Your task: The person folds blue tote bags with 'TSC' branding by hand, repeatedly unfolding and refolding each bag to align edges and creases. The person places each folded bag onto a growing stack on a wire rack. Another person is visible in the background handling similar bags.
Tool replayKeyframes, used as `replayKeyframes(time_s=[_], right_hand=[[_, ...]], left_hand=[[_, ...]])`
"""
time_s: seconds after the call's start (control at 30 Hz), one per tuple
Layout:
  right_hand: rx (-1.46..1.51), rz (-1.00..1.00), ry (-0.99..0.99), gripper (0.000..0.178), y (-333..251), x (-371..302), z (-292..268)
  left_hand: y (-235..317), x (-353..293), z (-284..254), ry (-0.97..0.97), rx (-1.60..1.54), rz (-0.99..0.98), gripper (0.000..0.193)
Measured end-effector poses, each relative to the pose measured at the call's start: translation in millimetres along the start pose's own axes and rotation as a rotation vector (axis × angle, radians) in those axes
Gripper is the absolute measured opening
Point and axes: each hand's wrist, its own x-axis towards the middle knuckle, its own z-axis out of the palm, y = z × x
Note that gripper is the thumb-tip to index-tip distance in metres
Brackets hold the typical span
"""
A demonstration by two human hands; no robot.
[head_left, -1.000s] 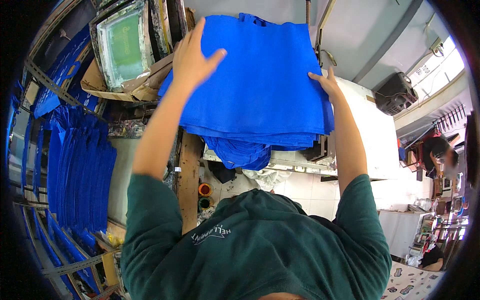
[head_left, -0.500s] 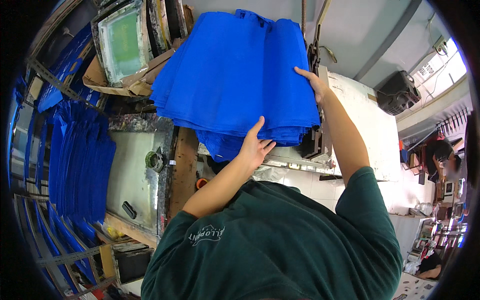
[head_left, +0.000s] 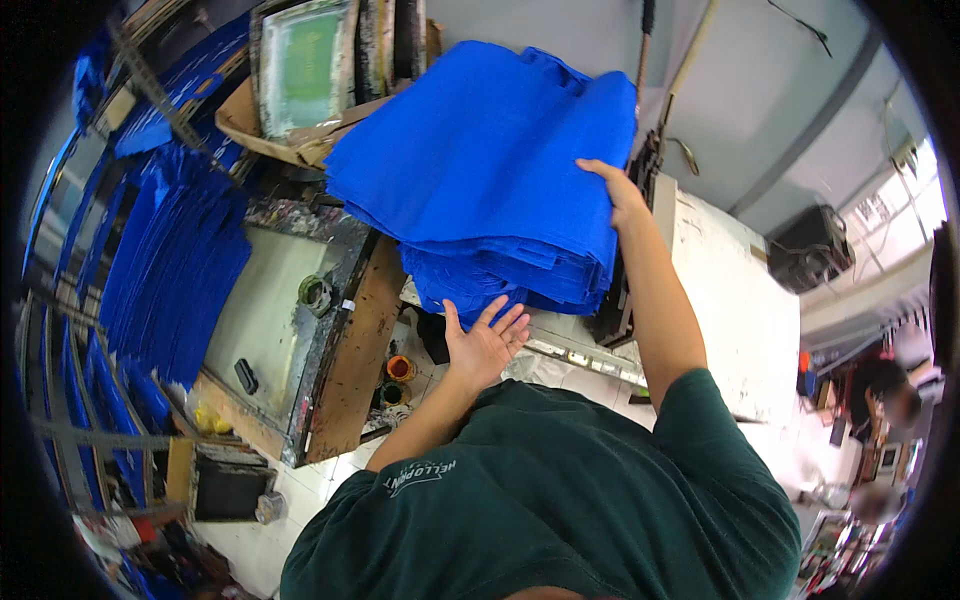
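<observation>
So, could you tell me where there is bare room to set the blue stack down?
The white table top is bare to the right of the right hand, out to the black box. The pale screen bed left of the wooden plank holds only a tape roll. Under the blue fabric stack, by the left hand, it is crowded.

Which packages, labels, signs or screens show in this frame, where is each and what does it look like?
Printing screen: top left, upright behind the blue fabric stack; rectangular frame, green mesh.
Cardboard box: below that screen; brown, open flap.
Shirt print: person's left shoulder; small, white on dark green.
Small jars: floor, near left hand; round, orange.
</observation>
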Motion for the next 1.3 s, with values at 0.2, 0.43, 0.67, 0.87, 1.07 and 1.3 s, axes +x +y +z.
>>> replayKeyframes(time_s=[0.2,0.43,0.67,0.87,1.07,1.3], right_hand=[[0.050,-0.063,0.028,0.056,-15.0,-109.3,-6.0],[-0.041,0.031,0.067,0.062,16.5,-190.9,-135.1],[-0.032,0.060,0.018,0.062,36.7,-168.4,-163.2],[-0.107,0.031,0.068,0.064,11.3,-140.6,-148.8],[-0.256,0.102,0.016,0.077,-11.3,-128.4,-145.9],[-0.227,0.055,0.092,0.087,0.7,-147.2,-142.8]], left_hand=[[52.7,17.0,-48.4,-0.301,-0.134,0.020,0.096],[82.4,-29.4,10.2,-0.255,0.259,0.352,0.084],[167.2,-29.1,73.0,-0.071,0.733,0.234,0.077],[209.1,-6.4,102.4,-0.006,0.942,0.042,0.071],[226.7,57.9,120.7,-0.020,1.078,-0.134,0.066],[194.1,58.7,96.7,0.073,1.305,-0.101,0.060]])
